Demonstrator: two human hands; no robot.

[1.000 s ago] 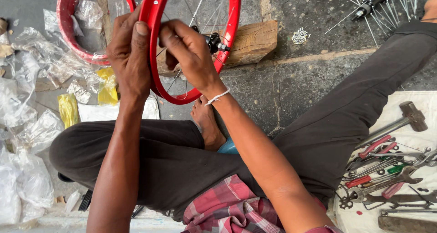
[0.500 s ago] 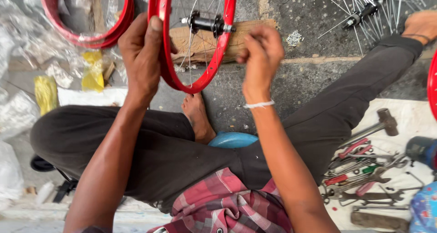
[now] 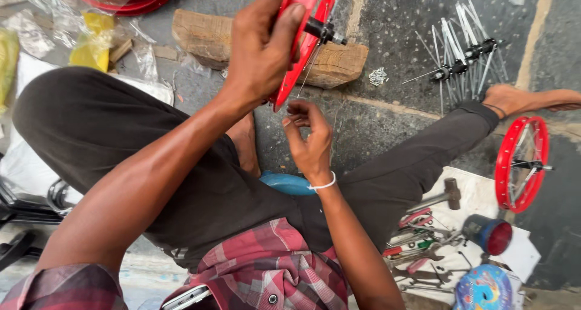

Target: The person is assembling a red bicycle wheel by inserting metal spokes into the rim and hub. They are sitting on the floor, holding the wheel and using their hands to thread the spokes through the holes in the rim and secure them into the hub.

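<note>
Small red spoked wheel (image 3: 301,40) held upright, edge-on, above the wooden block (image 3: 212,40).

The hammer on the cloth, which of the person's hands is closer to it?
Right. The right hand is below the red wheel rim, toward the hammer; the left hand grips that rim, farther up and away.

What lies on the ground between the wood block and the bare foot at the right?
In the head view, a small pile of tiny metal bits, then hubs with loose spokes, lie between the wood block and the bare foot.
</note>
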